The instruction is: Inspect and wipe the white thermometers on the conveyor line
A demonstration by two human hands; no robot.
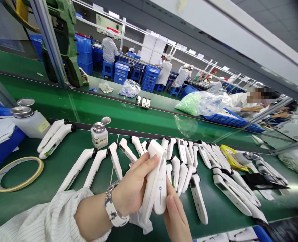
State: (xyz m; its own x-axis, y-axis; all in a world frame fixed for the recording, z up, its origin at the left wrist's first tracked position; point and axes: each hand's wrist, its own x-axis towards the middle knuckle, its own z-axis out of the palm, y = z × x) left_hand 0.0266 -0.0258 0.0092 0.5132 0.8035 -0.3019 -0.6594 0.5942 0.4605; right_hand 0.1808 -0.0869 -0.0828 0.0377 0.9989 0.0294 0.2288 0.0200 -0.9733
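Note:
My left hand [131, 190], a watch on its wrist, grips a white handheld thermometer [160, 191] in front of me, thumb along its upper part. Lengthwise, the casing shows two white parts side by side; whether they are one body or two, I cannot tell. From the lower right, the fingers of my right hand [175, 213] hold its edge; some are hidden behind it. A crumpled whitish cloth or bag [142, 222] shows under my hands. Many similar white thermometers [199, 198] with dark tips lie on the green bench around them.
At left are a tape roll [18, 174], a blue bin [5, 144] with papers, and dispenser bottles [100, 134]. A green conveyor belt [108, 112] runs behind. Bagged green items [189, 103], a yellow packet [231, 158] and a black pouch [259, 181] are at right. Co-workers sit beyond.

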